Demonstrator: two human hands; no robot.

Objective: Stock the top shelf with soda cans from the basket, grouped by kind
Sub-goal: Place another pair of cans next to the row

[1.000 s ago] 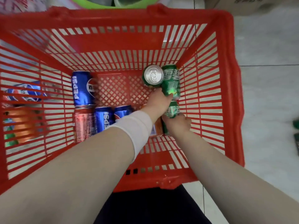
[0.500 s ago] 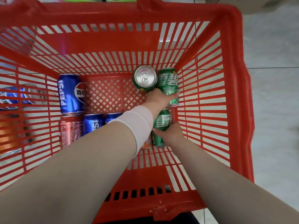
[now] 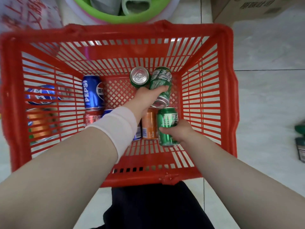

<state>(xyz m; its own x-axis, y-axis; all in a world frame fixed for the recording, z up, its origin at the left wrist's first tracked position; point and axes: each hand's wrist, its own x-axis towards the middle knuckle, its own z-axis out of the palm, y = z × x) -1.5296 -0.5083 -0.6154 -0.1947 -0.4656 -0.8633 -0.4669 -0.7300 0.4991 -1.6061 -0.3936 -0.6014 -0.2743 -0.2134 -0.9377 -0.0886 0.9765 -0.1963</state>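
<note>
A red plastic basket sits on the floor below me. Inside it my left hand, with a white band on the wrist, grips a green Sprite can lying tilted near the far right corner. My right hand holds a second green Sprite can lifted a little off the bottom. A third green can stands upright, its silver top showing. A blue Pepsi can lies at the left, a red can below it, and an orange can sits between my arms. The shelf is out of view.
More cans, blue and orange, lie outside the basket's left wall. A green basin with slippers stands beyond the far rim. A cardboard box is at the top right. Dark objects lie on the tiled floor at right.
Both hands have closed around green cans and raised them slightly. The right hand's can has come up from between the others, uncovering the orange can. The camera has pulled back.
</note>
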